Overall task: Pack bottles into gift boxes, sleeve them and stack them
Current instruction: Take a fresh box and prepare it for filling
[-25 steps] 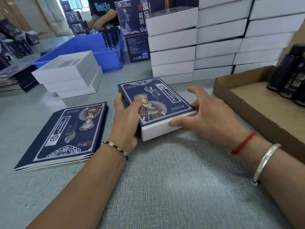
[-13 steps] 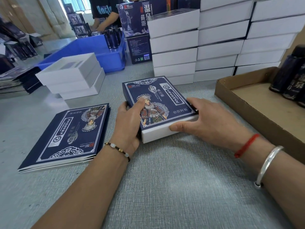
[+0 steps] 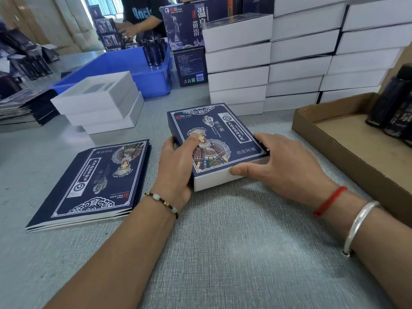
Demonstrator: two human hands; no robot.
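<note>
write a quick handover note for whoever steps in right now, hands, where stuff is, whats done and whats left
Left hand: grips the dark blue sleeve at its left edge, thumb on top.
Right hand: fingers on the sleeve's right side, thumb against the white box end.
The box is mostly in the sleeve; its near end sticks out.
Flat sleeves lie left, open white boxes behind them, finished stacks at the back, bottles in the cardboard tray on the right.
Left to do: push the box home, stack it, pack the next.
</note>
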